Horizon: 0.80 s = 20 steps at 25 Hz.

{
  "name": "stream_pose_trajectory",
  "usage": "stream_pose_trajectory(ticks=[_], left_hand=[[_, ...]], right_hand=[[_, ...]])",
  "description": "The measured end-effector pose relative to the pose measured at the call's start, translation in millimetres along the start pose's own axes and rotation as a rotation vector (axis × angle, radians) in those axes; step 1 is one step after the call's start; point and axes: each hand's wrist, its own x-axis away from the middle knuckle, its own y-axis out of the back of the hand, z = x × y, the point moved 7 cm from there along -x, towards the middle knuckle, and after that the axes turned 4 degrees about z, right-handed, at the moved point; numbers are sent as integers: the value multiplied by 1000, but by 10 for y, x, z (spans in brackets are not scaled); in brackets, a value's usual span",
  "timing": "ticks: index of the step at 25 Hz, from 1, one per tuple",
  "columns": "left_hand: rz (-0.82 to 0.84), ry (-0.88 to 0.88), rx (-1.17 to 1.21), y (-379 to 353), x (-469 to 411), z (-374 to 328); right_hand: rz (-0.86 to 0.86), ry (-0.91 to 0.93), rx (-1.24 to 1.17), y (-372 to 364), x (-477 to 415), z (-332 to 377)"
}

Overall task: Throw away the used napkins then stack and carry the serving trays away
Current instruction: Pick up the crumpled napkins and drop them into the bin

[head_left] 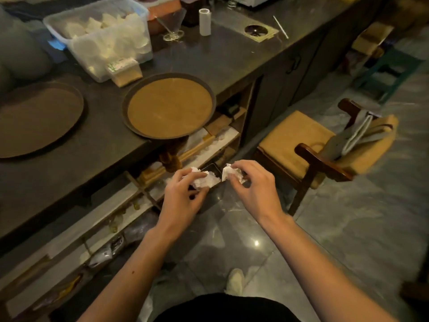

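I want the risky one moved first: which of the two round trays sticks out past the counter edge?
The lighter tan tray, nearest the hands; its rim overhangs. The darker tray lies fully on the counter.

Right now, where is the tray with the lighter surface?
In the head view, the tray lies on the counter, overhanging its edge, right of the darker tray.

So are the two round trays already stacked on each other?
No, one tray and the other tray lie apart on the counter, side by side.
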Motion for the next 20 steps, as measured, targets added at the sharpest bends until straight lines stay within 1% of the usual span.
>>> stream_pose_trajectory(ticks=[4,8,11,14,20], left_hand=[[-12,61,90,-335,73,-312],[-8,63,13,-403,126,-377],[7,67,34,-405,107,-253],[35,113,97,-397,43,-27],[-9,147,160,-265,-93,364]], right_hand=[[-19,-15,-37,281,245,-286],[-22,-37,-62,339,314,-380],[12,-54,-51,242,257,-399],[28,-58,-4,101,122,-395],[135,-26,50,-307,-147,-287]])
